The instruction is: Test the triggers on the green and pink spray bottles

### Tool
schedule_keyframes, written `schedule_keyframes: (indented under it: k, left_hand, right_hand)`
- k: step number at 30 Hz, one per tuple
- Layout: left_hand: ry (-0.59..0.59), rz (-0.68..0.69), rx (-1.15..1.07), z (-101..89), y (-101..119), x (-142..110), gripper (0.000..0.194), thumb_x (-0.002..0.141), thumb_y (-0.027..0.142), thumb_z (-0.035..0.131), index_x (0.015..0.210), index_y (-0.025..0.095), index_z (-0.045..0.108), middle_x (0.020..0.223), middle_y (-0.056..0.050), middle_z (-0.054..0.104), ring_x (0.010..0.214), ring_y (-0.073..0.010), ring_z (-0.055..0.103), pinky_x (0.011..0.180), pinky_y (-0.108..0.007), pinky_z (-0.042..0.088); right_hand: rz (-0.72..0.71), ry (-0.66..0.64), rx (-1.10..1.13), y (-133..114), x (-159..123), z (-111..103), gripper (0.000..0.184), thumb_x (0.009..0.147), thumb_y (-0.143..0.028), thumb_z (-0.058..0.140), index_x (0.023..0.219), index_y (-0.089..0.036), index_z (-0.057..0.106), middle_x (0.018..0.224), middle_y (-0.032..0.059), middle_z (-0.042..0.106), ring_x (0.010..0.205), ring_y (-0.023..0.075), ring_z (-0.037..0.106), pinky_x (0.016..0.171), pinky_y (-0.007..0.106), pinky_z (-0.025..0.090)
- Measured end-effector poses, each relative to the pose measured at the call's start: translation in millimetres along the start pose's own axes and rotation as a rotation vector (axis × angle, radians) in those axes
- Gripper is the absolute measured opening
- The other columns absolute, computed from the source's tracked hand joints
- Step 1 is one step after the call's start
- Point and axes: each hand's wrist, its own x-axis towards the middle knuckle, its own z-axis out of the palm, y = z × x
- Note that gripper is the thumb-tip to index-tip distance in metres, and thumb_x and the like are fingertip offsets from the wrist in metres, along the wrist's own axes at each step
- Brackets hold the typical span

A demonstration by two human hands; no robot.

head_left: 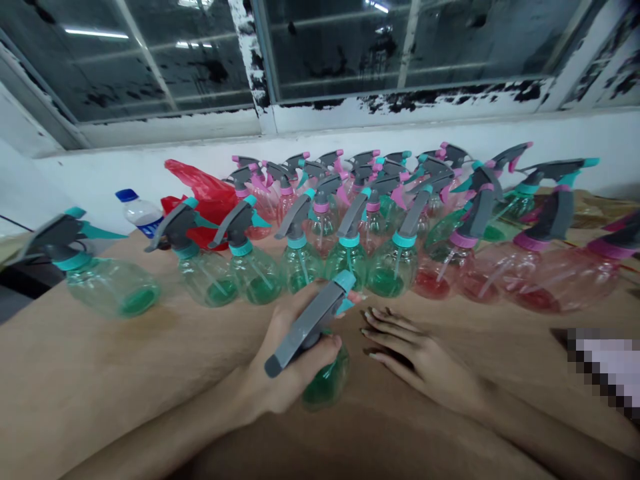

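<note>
My left hand [295,367] is wrapped round the neck of a green spray bottle [327,383] with a grey and teal trigger head. That bottle is close to me, at the middle of the table. To its right, my right hand [420,353] lies palm down with its fingers stretched out, holding nothing. Just beyond both hands stands a row of similar bottles: a green spray bottle [393,273] with a teal collar is among the nearest, and a pink spray bottle [440,273] with a pink collar is to its right.
Several more spray bottles [375,207] crowd toward the wall below the windows. A red plastic bag [205,193] and a blue-capped bottle [140,213] are at the back left. One green spray bottle [110,287] stands apart at the left on the wooden table [190,353].
</note>
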Motion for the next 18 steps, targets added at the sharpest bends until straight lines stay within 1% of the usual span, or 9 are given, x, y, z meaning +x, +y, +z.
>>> schedule_keyframes:
  k: [4,6,8,13,18]
  left_hand:
    - [-0.006,0.010,0.013,-0.8,0.0,0.2,0.038,0.068,0.016,0.049,0.104,0.024,0.060,0.073,0.001,0.058,0.059,-0.0158,0.050,0.058,-0.028,0.043]
    - [0.000,0.016,0.021,-1.5,-0.6,0.9,0.036,0.068,0.017,0.049,0.101,0.023,0.061,0.070,0.001,0.056,0.058,-0.0156,0.050,0.058,-0.027,0.043]
    - [0.015,0.037,0.042,-2.2,-1.1,1.8,0.033,0.066,0.018,0.049,0.096,0.023,0.062,0.071,0.001,0.056,0.060,-0.0161,0.050,0.060,-0.028,0.044]
    - [0.015,0.072,0.058,-2.6,-0.6,3.4,0.027,0.063,0.020,0.046,0.085,0.023,0.061,0.069,0.001,0.055,0.059,-0.0160,0.048,0.059,-0.029,0.043]
    - [0.061,0.038,0.023,-1.4,0.9,2.0,0.020,0.064,0.018,0.046,0.081,0.022,0.056,0.074,-0.001,0.057,0.061,-0.0161,0.050,0.059,-0.028,0.043]
  right_hand:
    - [-0.007,-0.009,-0.018,0.6,-0.1,0.3,0.034,0.090,-0.030,0.045,0.122,-0.023,0.054,0.133,0.0045,0.049,0.126,0.0207,0.040,0.104,0.046,0.035]
    - [-0.014,-0.003,-0.018,0.3,0.2,-0.4,0.033,0.090,-0.029,0.045,0.122,-0.024,0.054,0.133,0.0041,0.050,0.126,0.0203,0.040,0.104,0.046,0.036]
    - [-0.010,-0.005,-0.022,-0.2,0.7,-1.3,0.033,0.090,-0.030,0.045,0.121,-0.023,0.055,0.132,0.0044,0.051,0.126,0.0200,0.040,0.104,0.046,0.036]
    - [-0.002,-0.030,-0.030,-0.9,0.9,-2.4,0.033,0.091,-0.030,0.043,0.120,-0.021,0.055,0.133,0.0047,0.050,0.126,0.0195,0.040,0.105,0.045,0.034]
    - [0.001,-0.007,0.002,-0.1,0.1,-0.5,0.033,0.090,-0.030,0.044,0.121,-0.022,0.055,0.134,0.0045,0.049,0.126,0.0205,0.039,0.106,0.045,0.034]
